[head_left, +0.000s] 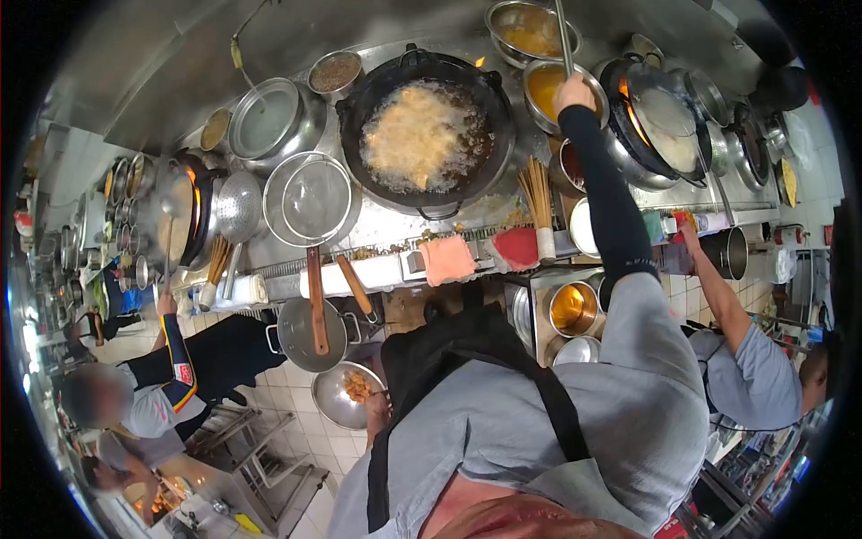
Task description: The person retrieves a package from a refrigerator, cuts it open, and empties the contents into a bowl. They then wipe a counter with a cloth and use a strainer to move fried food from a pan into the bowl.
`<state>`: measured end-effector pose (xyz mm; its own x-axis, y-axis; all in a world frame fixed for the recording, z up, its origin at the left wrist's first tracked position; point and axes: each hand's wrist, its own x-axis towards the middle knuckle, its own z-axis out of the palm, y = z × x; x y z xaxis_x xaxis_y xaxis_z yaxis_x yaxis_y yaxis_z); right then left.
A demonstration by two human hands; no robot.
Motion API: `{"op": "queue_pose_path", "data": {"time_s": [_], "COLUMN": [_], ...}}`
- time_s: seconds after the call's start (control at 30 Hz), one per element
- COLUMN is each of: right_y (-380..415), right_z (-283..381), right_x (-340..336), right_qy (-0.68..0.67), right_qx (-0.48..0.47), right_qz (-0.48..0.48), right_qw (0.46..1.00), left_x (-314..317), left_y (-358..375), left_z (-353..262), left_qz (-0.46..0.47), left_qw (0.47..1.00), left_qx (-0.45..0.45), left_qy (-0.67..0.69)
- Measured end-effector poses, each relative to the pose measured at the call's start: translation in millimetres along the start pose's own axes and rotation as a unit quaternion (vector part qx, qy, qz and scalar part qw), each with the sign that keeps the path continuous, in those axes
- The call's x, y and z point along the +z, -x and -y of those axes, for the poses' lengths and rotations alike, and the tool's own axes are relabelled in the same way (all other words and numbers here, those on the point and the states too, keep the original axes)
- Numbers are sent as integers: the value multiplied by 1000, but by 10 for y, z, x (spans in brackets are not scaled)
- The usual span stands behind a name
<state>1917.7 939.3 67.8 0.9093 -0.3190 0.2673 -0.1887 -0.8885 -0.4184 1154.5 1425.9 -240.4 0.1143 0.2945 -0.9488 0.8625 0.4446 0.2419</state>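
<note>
My right hand (577, 92) reaches far forward, fingers wrapped round a long metal utensil handle (564, 36). The handle's far end leaves the top of the view, so its kind is hidden. Beneath that hand sits a metal bowl of orange-yellow liquid (544, 88). Low by my body, my left hand (378, 411) grips the rim of a metal bowl (334, 406) that holds orange-brown pieces of food (357, 386). Ahead of me, pale golden food (417, 135) bubbles in oil inside a large black wok (489, 148).
Two round strainers (308, 199) (239, 207) lie left of the wok, near a steel pot (305, 126). A deep pot (310, 334) hangs below the counter edge. Flames show at a wok (664, 126) on the right. Co-workers stand left (166, 377) and right (754, 368).
</note>
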Motion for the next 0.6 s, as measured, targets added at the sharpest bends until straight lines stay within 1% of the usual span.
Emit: {"op": "queue_pose_path", "data": {"time_s": [0.03,0.07,0.1,0.13,0.17,0.23,0.3,0.33,0.37,0.47,0.5,0.57,0.6], "right_y": [172,366,574,888,1212,1645,1958,2078,2173,2414,2475,2549,2569], "right_z": [31,36,50,197,355,429,360,285,217,103,108,63,123], "right_x": [19,54,47,-182,-476,-806,-867,-798,-734,-457,-437,-317,-375], "right_qy": [-8,-135,-260,-404,-535,-581,-538,-491,-457,-330,-334,-389,-442], "right_qx": [3,16,28,86,141,202,229,204,195,141,143,198,239], "right_qz": [26,63,97,160,218,291,339,352,365,355,359,375,391], "right_qw": [1000,989,960,897,804,733,737,770,787,863,860,818,772], "left_x": [0,-1,38,57,31,-143,-290,-278,-265,-190,-183,-189,-208], "left_y": [12,13,70,120,97,-186,-490,-546,-586,-317,-272,-266,-302], "left_z": [-5,-28,-133,-193,-217,-273,-342,-399,-436,-714,-746,-805,-834], "left_qz": [0,14,30,46,41,32,26,23,18,-2,1,2,12], "left_qw": [1000,1000,999,997,997,996,991,987,990,997,997,996,995], "left_qx": [6,20,35,50,58,76,96,108,97,61,71,93,99], "left_qy": [-11,6,23,40,13,-40,-93,-119,-101,-48,-36,-11,-8]}}
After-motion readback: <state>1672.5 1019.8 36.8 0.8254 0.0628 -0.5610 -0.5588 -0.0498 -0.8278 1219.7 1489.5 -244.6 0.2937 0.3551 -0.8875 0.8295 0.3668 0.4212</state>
